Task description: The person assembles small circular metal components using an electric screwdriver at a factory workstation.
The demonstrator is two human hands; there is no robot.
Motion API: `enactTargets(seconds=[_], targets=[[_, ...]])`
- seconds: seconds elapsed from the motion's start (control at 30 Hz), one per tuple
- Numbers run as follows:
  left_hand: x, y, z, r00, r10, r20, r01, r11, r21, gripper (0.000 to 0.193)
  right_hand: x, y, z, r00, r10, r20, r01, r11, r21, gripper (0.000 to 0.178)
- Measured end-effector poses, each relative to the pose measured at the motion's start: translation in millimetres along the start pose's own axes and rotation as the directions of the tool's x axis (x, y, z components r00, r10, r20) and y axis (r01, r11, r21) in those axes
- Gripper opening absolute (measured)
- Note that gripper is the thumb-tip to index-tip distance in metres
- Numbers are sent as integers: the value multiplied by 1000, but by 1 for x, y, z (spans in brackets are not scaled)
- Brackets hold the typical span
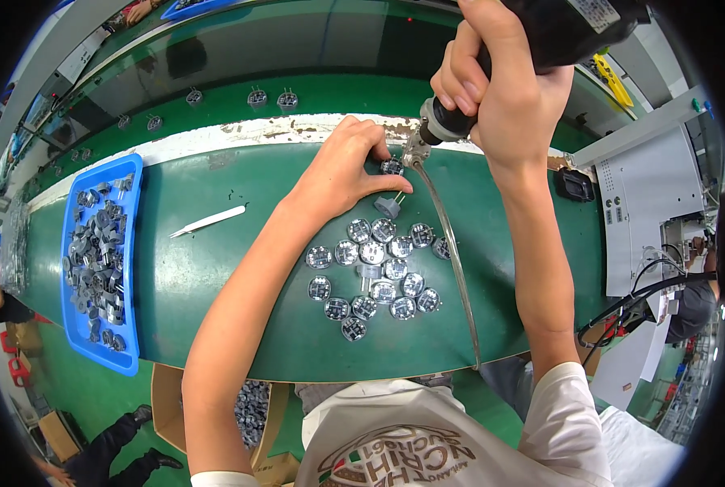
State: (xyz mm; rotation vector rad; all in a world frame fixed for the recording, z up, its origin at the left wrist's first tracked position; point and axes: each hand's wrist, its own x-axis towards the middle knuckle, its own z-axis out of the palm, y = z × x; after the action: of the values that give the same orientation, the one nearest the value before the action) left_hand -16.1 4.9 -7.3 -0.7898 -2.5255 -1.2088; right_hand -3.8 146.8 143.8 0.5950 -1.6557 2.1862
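My right hand (pixel 513 93) grips a black power screwdriver (pixel 541 36), its tip pointing down and left. A metal nose (pixel 416 151) at the tip has a clear tube (pixel 452 252) trailing from it toward the table's front edge. Close beside the nose, my left hand (pixel 346 166) pinches a small round plug module (pixel 392 166) with a circuit board on its face. Just below the left thumb lies a grey plug (pixel 387 207) with its two pins tilted up. Several similar round modules (pixel 371 252) lie grouped on the green mat (pixel 216 276), mostly circuit face up.
A blue tray (pixel 138 268) heaped with grey plug parts stands at the left. White tweezers (pixel 208 221) lie near it. Beyond the chipped white ledge (pixel 184 144), several plugs (pixel 288 99) sit on a green conveyor belt (pixel 330 93). Below the table is a cardboard box (pixel 168 406) of parts.
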Motion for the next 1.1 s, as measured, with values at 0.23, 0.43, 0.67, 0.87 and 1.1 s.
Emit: enactTargets(seconds=[0.23, 0.43, 0.67, 0.87, 1.1], targets=[[0, 0, 0, 1000, -9, -1, 9, 1000, -6, 50, 0, -1, -1, 1000, 9, -21, -9, 1000, -1, 17], [0, -1, 0, 1000, -2, -2, 2, 1000, 23, 50, 1, 7, -2, 1000, -18, 22, 18, 1000, -12, 18], [0, 2, 2, 999, -5, -35, 5, 1000, 1, 50, 18, 17, -2, 998, 4, 65, -3, 1000, -24, 28], [-2, 6, -2, 999, -45, 9, 45, 999, -12, 49, 7, 3, -1, 994, 42, 102, -46, 998, 41, 22], [-10, 21, -25, 984, 34, 172, -43, 998, 45, 45, -7, -69, 13, 962, -20, -272, -12, 993, -116, 20]])
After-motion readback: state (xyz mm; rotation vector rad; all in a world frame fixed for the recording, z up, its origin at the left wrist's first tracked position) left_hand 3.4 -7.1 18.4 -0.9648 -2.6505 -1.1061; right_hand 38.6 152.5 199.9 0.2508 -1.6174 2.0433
